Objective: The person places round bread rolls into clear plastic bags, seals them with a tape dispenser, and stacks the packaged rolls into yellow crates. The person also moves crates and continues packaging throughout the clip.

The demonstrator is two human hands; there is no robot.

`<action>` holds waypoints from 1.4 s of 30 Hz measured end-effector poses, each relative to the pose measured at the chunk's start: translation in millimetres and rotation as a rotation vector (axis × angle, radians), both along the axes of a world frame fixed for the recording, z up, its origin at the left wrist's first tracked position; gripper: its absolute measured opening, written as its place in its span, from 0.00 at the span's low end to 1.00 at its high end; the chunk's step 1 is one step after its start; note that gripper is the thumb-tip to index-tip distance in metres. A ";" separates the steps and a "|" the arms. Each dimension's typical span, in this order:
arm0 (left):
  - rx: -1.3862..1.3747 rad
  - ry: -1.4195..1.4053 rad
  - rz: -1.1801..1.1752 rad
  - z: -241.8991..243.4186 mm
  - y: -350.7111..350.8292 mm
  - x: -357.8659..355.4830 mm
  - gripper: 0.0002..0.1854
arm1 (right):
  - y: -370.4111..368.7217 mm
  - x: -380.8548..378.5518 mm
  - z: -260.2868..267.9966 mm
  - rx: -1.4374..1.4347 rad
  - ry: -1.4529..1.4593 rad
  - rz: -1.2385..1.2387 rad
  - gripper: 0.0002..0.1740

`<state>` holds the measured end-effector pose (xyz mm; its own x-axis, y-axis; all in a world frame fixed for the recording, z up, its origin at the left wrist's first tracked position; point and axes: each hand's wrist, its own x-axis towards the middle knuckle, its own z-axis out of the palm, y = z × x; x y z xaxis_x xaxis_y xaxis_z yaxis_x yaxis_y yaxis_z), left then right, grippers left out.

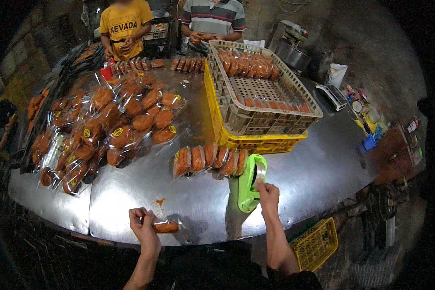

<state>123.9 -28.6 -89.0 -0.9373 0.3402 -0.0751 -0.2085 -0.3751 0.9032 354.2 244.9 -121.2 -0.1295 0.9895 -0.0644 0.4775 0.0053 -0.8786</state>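
Note:
Near the front edge of the metal table (pixel 203 203), my left hand (pixel 144 225) grips one end of a bread bun in a clear plastic wrapper (pixel 166 227). My right hand (pixel 269 195) is at the roll of clear tape on a green tape dispenser (pixel 247 195), its fingers closed together. Whether a strip of tape is between those fingers is too small to tell. Against the dispenser's left side stands a row of wrapped buns (pixel 210 159). A large heap of bagged buns (pixel 130 116) with yellow stickers covers the table's left part.
A grey plastic crate (pixel 264 117) holding wrapped buns sits on a yellow crate (pixel 221 136). Two people (pixel 125 29) stand across the table, beyond more rows of buns (pixel 132 65). At right lie a scale (pixel 331 96) and a blue cup (pixel 369 142). Below is a yellow basket (pixel 315 244).

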 end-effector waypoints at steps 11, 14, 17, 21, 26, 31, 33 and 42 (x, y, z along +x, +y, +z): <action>-0.030 0.093 -0.267 -2.0 98.2 0.7 0.13 | -127.5 -31.6 33.3 -0.105 0.385 0.181 0.11; -0.095 0.283 -0.289 14.2 99.5 3.5 0.12 | -145.9 -83.3 58.9 0.413 0.230 0.451 0.05; -0.057 0.365 -0.330 39.2 74.2 3.2 0.12 | -160.8 -123.2 72.9 0.101 0.441 0.385 0.08; -0.156 0.885 -0.573 67.7 35.0 -36.6 0.13 | -180.2 -134.3 72.5 -0.528 0.684 0.392 0.17; -0.072 0.669 -0.431 62.6 53.4 -86.1 0.11 | -183.6 -173.4 68.6 -0.751 0.819 0.266 0.11; 0.211 -0.513 -0.690 31.0 51.3 -126.2 0.29 | -156.8 -213.4 94.1 -0.121 0.327 0.631 0.22; 0.312 -0.557 -0.632 12.7 58.5 -134.6 0.31 | -133.6 -215.8 104.0 0.063 0.097 0.692 0.32; -0.605 0.226 -0.909 -55.7 148.4 -130.5 0.43 | 32.9 -334.6 69.4 0.278 -0.358 0.603 0.22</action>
